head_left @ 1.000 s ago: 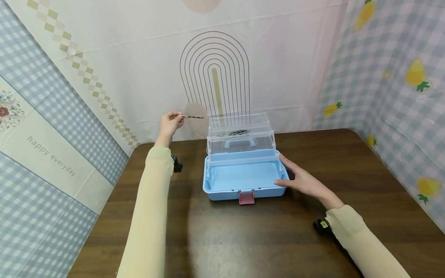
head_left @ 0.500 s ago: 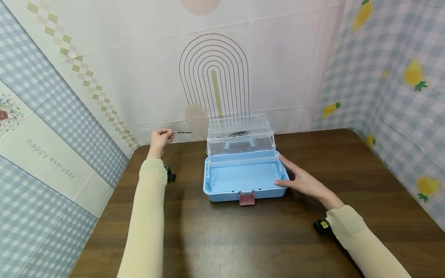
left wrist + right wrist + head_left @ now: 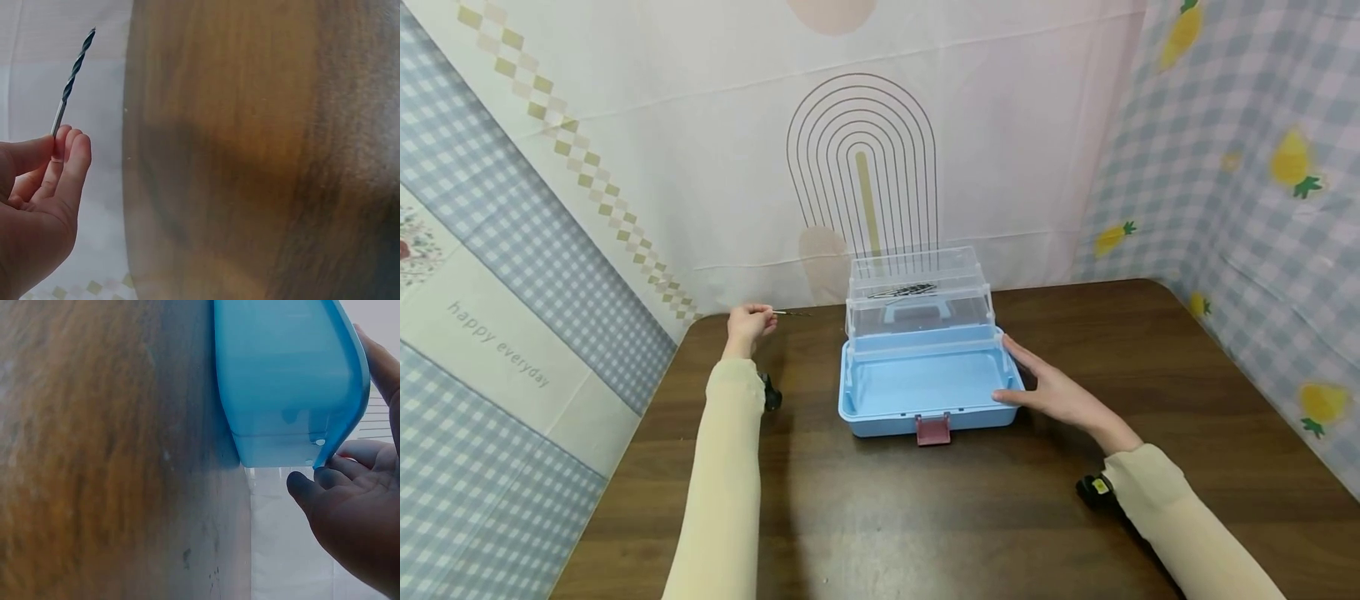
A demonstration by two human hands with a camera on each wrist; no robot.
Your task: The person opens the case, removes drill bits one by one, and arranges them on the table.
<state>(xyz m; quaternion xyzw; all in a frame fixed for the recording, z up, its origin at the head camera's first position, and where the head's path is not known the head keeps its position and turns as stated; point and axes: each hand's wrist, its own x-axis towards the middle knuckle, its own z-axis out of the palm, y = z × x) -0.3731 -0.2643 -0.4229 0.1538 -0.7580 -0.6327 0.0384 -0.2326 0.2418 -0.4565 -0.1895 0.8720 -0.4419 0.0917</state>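
In the left wrist view, a drill bit (image 3: pixel 76 70) with a bright shank and dark spiral flutes is pinched between the thumb and fingers of my left hand (image 3: pixel 47 194). In the head view this hand (image 3: pixel 749 325) is over the table's far left edge, and the bit points right toward the toolbox. My right hand (image 3: pixel 1051 390) holds the right end of the blue toolbox (image 3: pixel 895 425), thumb on the front rim and fingers toward the back corner. The box stands open, its clear trays (image 3: pixel 917 258) raised, with several dark drill bits (image 3: pixel 904 291) in one tray.
A maroon latch (image 3: pixel 933 431) hangs down at the toolbox's front. The brown wooden table (image 3: pixel 865 517) ends at the back against a patterned cloth (image 3: pixel 1000 125), with checked cloth on both sides.
My left hand has moved left and down with the drill bit, away from the toolbox trays. The right hand and the toolbox keep their places.
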